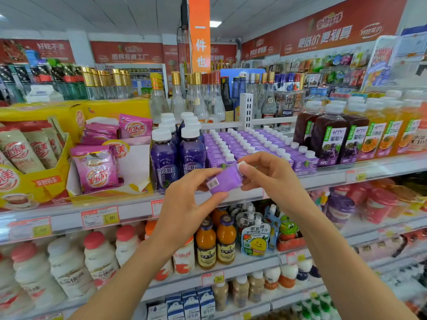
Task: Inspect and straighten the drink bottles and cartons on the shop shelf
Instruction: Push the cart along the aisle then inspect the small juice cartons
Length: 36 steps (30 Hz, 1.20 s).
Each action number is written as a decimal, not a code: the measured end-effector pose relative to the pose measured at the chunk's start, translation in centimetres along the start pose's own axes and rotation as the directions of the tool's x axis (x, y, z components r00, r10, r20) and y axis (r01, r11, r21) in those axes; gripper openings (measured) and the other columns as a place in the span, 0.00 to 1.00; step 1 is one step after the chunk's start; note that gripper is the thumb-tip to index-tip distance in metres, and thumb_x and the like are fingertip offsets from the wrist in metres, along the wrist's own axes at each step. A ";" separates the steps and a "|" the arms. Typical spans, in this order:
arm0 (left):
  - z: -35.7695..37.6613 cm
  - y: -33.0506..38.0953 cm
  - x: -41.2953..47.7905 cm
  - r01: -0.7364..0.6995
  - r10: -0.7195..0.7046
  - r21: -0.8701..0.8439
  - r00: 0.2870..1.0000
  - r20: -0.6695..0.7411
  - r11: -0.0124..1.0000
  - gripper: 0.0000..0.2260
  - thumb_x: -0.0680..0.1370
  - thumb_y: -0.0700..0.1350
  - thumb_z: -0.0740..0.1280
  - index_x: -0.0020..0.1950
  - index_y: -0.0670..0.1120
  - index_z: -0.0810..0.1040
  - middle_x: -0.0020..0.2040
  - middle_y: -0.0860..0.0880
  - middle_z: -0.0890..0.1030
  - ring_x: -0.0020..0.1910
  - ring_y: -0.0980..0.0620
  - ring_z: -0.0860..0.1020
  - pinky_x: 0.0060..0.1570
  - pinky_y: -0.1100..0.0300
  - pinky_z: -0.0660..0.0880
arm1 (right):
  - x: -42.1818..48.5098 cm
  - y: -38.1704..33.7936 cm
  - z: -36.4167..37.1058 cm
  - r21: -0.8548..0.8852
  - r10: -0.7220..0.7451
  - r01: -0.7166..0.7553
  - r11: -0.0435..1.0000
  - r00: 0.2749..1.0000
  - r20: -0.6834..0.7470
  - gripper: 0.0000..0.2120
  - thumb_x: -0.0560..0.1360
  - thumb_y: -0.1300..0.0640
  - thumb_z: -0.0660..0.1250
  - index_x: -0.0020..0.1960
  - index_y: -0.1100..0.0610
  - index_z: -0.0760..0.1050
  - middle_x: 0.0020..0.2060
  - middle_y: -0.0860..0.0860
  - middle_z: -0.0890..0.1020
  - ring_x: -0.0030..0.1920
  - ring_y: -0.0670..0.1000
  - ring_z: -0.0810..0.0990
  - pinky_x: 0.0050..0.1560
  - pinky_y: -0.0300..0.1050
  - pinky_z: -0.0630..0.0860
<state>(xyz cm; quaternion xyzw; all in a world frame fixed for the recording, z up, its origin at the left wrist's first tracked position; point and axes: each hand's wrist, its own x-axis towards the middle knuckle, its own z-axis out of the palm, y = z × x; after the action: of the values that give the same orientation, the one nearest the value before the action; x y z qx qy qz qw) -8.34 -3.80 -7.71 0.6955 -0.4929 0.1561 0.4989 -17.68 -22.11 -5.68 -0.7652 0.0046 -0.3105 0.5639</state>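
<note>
Both hands pinch purple carton [225, 181], tilted, in front of shelf [323, 179] edge. Left hand [184, 204] grips barcode end; right hand [268, 174] grips cap end. Matching cartons [249, 144] fill shelf behind.

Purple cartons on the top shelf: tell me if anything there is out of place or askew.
One purple carton is off the shelf, held tilted on its side between the left hand and right hand, barcode facing up. The shelved purple cartons stand in tidy upright rows; none looks spilled or damaged.
</note>
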 end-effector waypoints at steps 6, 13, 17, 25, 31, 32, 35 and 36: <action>0.0 -2.1 2.2 0.084 -0.087 0.047 0.994 0.068 0.995 0.27 0.78 0.61 0.62 0.72 0.48 0.74 0.61 0.53 0.79 0.59 0.58 0.76 0.60 0.62 0.72 | 3.3 -0.2 -1.5 -0.240 -0.068 0.081 0.967 0.996 0.063 0.06 0.78 0.56 0.69 0.53 0.56 0.81 0.46 0.50 0.85 0.46 0.48 0.83 0.49 0.45 0.80; 0.7 -5.2 4.4 -0.152 0.220 0.586 0.975 -0.045 0.796 0.25 0.82 0.55 0.56 0.77 0.46 0.66 0.79 0.46 0.61 0.80 0.45 0.53 0.77 0.46 0.49 | 9.4 1.8 -1.5 -0.526 -0.077 0.087 0.846 0.996 0.040 0.03 0.77 0.55 0.71 0.44 0.49 0.79 0.37 0.43 0.82 0.37 0.45 0.79 0.43 0.45 0.76; 1.1 -7.0 4.6 -0.195 0.215 0.709 0.975 0.063 0.678 0.28 0.82 0.56 0.55 0.80 0.45 0.59 0.81 0.45 0.53 0.81 0.44 0.49 0.77 0.41 0.47 | 10.4 2.4 -1.0 -0.602 -0.101 0.127 0.788 0.992 0.077 0.01 0.77 0.54 0.70 0.46 0.51 0.79 0.36 0.41 0.80 0.37 0.43 0.79 0.43 0.43 0.74; 1.5 -8.0 4.7 -0.190 0.231 0.760 0.971 0.054 0.622 0.29 0.80 0.54 0.57 0.79 0.45 0.61 0.81 0.44 0.53 0.80 0.42 0.49 0.77 0.39 0.46 | 9.4 3.8 -1.1 -0.646 -0.127 0.195 0.738 0.980 0.150 0.02 0.77 0.54 0.70 0.47 0.52 0.81 0.35 0.41 0.81 0.40 0.46 0.81 0.43 0.40 0.76; 1.7 -8.4 4.5 -0.181 0.238 0.790 0.970 0.046 0.586 0.29 0.80 0.55 0.58 0.79 0.45 0.60 0.81 0.43 0.54 0.80 0.42 0.50 0.76 0.38 0.45 | 9.3 6.3 -0.9 -0.701 -0.198 0.245 0.670 0.969 0.149 0.04 0.76 0.54 0.72 0.47 0.55 0.83 0.41 0.49 0.81 0.47 0.51 0.73 0.45 0.41 0.63; 1.8 -8.4 4.5 -0.180 0.236 0.794 0.971 0.047 0.581 0.30 0.80 0.55 0.58 0.79 0.45 0.60 0.81 0.43 0.54 0.80 0.42 0.50 0.76 0.38 0.45 | 9.3 6.6 -0.9 -0.713 -0.201 0.252 0.654 0.967 0.157 0.05 0.75 0.54 0.73 0.47 0.55 0.84 0.42 0.49 0.80 0.48 0.52 0.72 0.46 0.41 0.62; 1.8 -8.3 4.4 -0.173 0.227 0.796 0.973 0.047 0.580 0.30 0.80 0.56 0.57 0.80 0.46 0.59 0.81 0.44 0.53 0.80 0.42 0.49 0.76 0.37 0.46 | 9.6 5.8 -1.3 -0.696 -0.169 0.210 0.686 0.977 0.129 0.09 0.75 0.49 0.72 0.51 0.53 0.84 0.46 0.50 0.80 0.50 0.51 0.74 0.50 0.43 0.67; 1.9 -8.3 4.4 -0.172 0.224 0.797 0.973 0.047 0.579 0.30 0.80 0.56 0.57 0.80 0.46 0.59 0.81 0.44 0.53 0.80 0.42 0.49 0.76 0.37 0.46 | 9.9 5.3 -1.4 -0.673 -0.146 0.174 0.719 0.984 0.098 0.11 0.76 0.48 0.71 0.53 0.53 0.83 0.47 0.50 0.81 0.49 0.49 0.76 0.50 0.43 0.70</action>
<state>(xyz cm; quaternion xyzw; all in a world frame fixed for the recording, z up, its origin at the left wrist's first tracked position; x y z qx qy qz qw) 0.20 -7.59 -9.89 0.7802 -0.4310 0.4341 0.1308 -8.52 -28.77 -5.40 -0.9212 0.0409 -0.3203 0.2168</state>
